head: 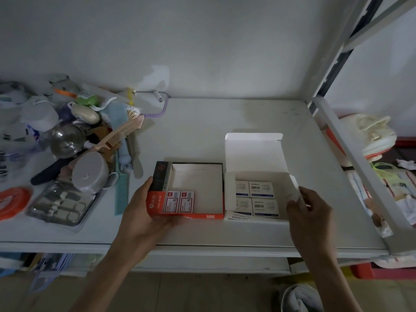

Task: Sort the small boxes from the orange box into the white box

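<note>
The orange box [202, 216] lies open on the white shelf, and my left hand [144, 210] grips its left front corner. Two small red-and-white boxes [179, 202] stand side by side in its front left corner; the rest of its floor is bare. Touching its right side is the white box [252, 152] with its lid raised. Several small white boxes with blue stripes [261, 198] fill the white box. My right hand [308, 210] pinches the right side flap of the white box.
A pile of combs [121, 134], a steel bowl [66, 140], a manicure set [59, 204] and an orange ring [13, 202] crowds the shelf's left side. A metal shelf post [351, 140] slants along the right, with shoes [369, 136] behind it.
</note>
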The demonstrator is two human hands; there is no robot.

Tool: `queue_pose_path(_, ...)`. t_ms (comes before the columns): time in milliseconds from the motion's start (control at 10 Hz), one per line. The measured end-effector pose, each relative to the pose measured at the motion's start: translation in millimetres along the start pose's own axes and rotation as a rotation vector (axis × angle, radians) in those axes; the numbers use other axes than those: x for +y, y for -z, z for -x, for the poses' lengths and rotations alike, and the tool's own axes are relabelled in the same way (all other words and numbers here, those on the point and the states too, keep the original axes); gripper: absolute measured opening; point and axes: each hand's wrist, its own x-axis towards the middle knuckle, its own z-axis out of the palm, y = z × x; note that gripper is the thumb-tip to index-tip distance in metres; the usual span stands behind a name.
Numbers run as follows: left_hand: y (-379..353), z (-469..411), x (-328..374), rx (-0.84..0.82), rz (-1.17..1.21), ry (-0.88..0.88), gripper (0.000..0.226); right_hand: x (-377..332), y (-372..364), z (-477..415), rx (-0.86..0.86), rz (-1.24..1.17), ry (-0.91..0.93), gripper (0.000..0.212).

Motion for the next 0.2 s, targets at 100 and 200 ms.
queue_pose_path(100,7,-2,-4,0.035,-0.094,0.078,0.054,-1,3,0,-0.033,0.001,-0.026,0.019)
queue_pose_path(200,2,10,7,0.063,-0.195,0.086,0.04,-4,10,0,-0.036,-0.023,-0.104,0.044)
